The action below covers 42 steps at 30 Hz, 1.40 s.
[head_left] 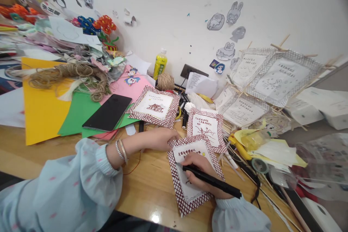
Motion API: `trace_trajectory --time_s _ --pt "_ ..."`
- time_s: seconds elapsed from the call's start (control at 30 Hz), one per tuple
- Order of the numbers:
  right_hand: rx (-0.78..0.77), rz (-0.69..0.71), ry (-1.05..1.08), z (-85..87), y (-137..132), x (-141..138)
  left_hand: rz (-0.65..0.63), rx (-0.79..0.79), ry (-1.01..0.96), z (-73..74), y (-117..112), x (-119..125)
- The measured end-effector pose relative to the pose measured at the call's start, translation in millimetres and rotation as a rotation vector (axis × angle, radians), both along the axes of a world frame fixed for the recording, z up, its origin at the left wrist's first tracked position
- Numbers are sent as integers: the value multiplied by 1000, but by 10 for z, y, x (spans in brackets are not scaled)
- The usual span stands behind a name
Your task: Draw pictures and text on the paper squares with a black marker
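My right hand [202, 175] is closed around a black pen [214, 182], its tip resting on a white paper square with a dark red lattice border [187, 192] that lies on the wooden table [146, 188]. My left hand [160, 138] lies on the table at that square's upper left corner, fingers curled and pressing the edge. Two more bordered squares lie just beyond: one with writing [206, 125] and one with a red building drawing [154, 106].
A black phone [108, 112] lies on green and yellow coloured sheets [43, 112] at the left, with twine [67, 74] behind. A yellow bottle [160, 63] and a twine ball [165, 81] stand by the wall. Stick-framed paper panels [277, 78], sticks and tape crowd the right.
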State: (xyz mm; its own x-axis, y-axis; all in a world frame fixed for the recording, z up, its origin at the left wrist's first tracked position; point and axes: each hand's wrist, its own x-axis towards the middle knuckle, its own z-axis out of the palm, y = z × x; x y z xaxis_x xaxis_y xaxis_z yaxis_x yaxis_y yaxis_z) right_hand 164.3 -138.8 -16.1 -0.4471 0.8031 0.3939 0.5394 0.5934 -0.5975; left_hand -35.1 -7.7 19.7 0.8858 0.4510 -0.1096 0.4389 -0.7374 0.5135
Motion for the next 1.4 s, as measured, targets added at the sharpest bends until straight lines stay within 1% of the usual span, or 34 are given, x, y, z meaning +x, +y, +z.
trace_trajectory --time_s 0.13,0.27,0.43,0.73,0.87,1.2,1.4 --pt "-52 -21 -5 113 -54 -20 4 4 5 -17 6 -2" --pt "-102 -29 17 160 -83 -18 -4 16 -5 -36 15 -4" --pt "-162 -28 57 143 -84 7 -12 6 -10 -37 17 0" --pt "-189 -41 66 115 -92 42 -27 -3 -53 -79 38 -2" --pt "-191 -26 89 104 -89 49 -12 -3 -24 -58 26 1" --pt "-213 -15 109 81 -62 66 -34 14 -17 -34 21 2" --pt "-253 -45 120 63 -64 76 -13 6 -12 -30 13 3"
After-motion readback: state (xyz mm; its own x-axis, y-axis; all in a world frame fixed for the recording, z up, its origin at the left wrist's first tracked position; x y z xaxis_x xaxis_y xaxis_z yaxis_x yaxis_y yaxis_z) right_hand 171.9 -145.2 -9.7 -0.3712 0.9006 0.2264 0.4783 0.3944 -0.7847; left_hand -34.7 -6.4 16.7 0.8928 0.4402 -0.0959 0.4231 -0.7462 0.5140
